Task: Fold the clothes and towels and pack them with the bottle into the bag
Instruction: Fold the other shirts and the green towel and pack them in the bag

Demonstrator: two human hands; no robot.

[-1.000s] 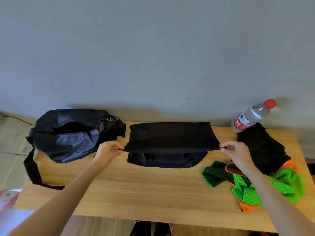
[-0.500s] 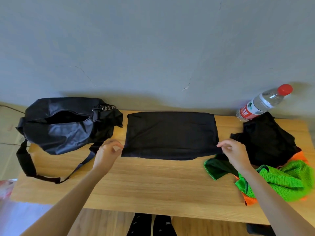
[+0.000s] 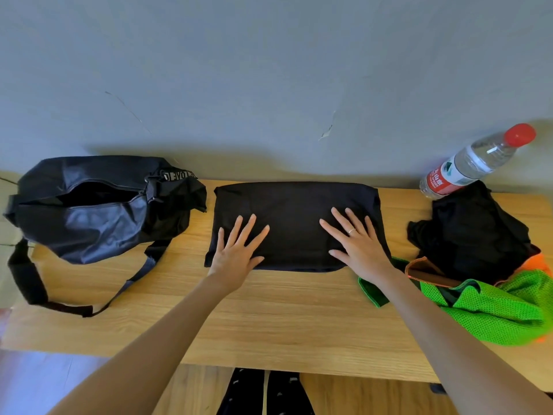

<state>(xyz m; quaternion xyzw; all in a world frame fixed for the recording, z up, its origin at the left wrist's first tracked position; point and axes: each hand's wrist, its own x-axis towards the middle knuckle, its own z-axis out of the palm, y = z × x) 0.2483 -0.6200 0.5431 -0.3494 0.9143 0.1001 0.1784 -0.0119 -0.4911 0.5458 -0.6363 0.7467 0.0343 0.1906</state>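
Right now I see both palms flat, fingers spread, on the folded black garment (image 3: 294,218) at the table's (image 3: 269,319) centre: left hand (image 3: 236,253), right hand (image 3: 357,244). Open black duffel bag (image 3: 98,205) lies left; water bottle (image 3: 475,161) far right.

Wooden table (image 3: 269,319) against a grey wall (image 3: 239,70)

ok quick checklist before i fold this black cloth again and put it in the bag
1. Folded black cloth lies flat on the wooden table: ok.
2. Left hand and right hand both press it with straight fingers: ok.
3. Black fabric duffel bag zip open: ok.
4. Bag interior has room: cannot tell, too dark.
5. Clear plastic bottle with red cap packed: not ok, on table.
6. Crumpled black garment and green mesh garment folded: not ok.
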